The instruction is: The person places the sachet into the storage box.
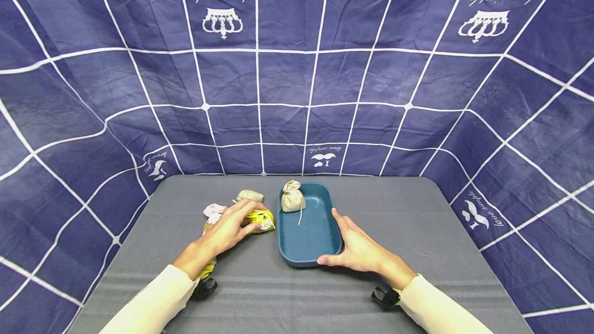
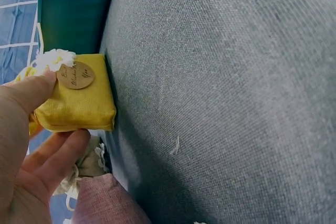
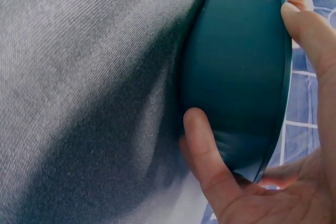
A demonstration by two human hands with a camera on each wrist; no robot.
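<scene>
Between the thumb and fingers of my left hand (image 1: pixel 227 228) is a small yellow cloth pouch (image 2: pixel 79 108), with a white flower trim and a round paper label in the left wrist view. It sits close against the left side of a blue tray (image 1: pixel 308 238). My right hand (image 1: pixel 359 249) holds the tray at its near right corner, the thumb on the rim and fingers along the outer wall. Inside the tray, a tied beige pouch (image 1: pixel 292 201) stands at the far left, its string trailing over the tray floor.
Left of the tray lies another beige pouch (image 1: pixel 250 196), behind my left hand. A pink pouch (image 1: pixel 214 210) and a yellow piece of cloth (image 1: pixel 207 271) show partly from behind the left hand and forearm. A blue checked cloth (image 1: pixel 287 76) hangs around the grey table (image 1: pixel 390 210).
</scene>
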